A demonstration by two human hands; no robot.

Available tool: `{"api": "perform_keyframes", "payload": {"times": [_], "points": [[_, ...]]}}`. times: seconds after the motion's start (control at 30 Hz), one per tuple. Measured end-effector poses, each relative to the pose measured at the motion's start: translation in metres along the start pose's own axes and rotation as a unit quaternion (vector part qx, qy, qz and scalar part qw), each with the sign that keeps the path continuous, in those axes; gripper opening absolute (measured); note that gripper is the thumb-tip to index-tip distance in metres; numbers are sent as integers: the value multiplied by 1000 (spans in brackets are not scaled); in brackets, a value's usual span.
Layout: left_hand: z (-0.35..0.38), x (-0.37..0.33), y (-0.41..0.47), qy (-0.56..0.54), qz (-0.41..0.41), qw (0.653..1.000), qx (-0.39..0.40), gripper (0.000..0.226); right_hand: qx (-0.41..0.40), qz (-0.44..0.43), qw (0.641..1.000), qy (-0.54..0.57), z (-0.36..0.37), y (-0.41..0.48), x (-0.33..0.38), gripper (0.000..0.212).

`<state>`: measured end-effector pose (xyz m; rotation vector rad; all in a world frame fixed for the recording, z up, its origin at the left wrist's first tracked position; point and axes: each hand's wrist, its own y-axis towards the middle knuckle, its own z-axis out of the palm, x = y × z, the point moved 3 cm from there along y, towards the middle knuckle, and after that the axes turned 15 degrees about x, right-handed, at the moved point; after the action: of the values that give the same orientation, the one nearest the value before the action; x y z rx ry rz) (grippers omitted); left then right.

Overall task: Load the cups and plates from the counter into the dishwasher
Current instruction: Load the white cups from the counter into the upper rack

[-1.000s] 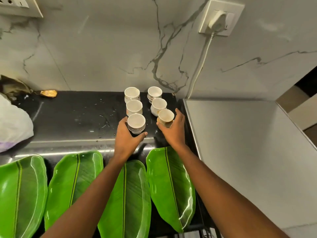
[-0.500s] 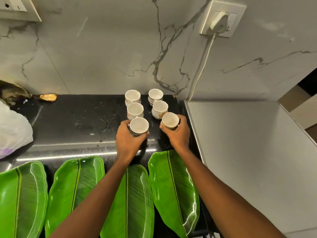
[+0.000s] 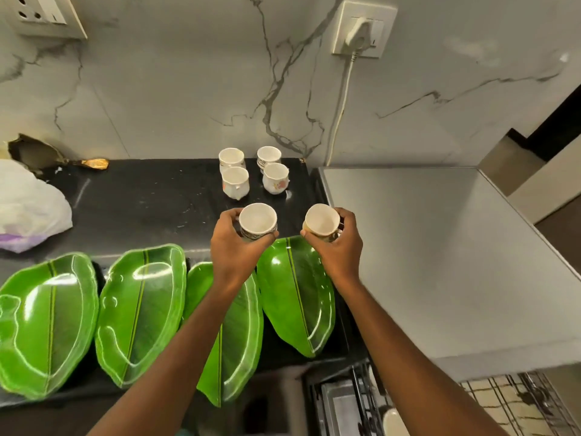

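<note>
- A black counter [image 3: 141, 202] ran under a grey marble wall [image 3: 188, 89]. A white plug [image 3: 361, 29] sat in a wall socket, and its cable [image 3: 341, 99] dropped toward the counter's back right corner.
- Four white cups [image 3: 235, 181] stood in a two-by-two group by the back edge near that corner. The front right one carried a flower print, and the pattern on the others was too blurred to read.
- The left hand [image 3: 234, 250] grasped a band-patterned cup [image 3: 258, 219], fingers curled round its side, over the counter's front right part.
- The right hand [image 3: 338, 247] grasped a second cup [image 3: 321, 220], tilted, just beside the first.
- Four green leaf-shaped plates [image 3: 141, 309] lay side by side along the front edge, the rightmost beneath the hands.
- A plastic bag [image 3: 28, 206] lay at the left edge.
- A grey flat top [image 3: 424, 247] adjoined the counter's right edge, with a wire rack [image 3: 518, 401] below it.
</note>
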<state>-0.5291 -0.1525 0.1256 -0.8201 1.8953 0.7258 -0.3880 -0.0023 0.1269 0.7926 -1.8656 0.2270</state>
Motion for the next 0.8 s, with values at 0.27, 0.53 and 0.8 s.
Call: {"api": "perform_keyframes", "payload": {"times": [0.27, 0.53, 0.8], "points": [[22, -31, -95, -15, 19, 1000, -8, 68, 6, -4, 1000, 2, -64, -87, -6, 67], [41, -55, -201, -28, -2, 999, 16, 72, 9, 4, 1000, 3, -112, -180, -15, 67], [44, -60, -266, -64, -29, 996, 57, 81, -15, 30, 999, 7, -133, -254, -25, 66]]}}
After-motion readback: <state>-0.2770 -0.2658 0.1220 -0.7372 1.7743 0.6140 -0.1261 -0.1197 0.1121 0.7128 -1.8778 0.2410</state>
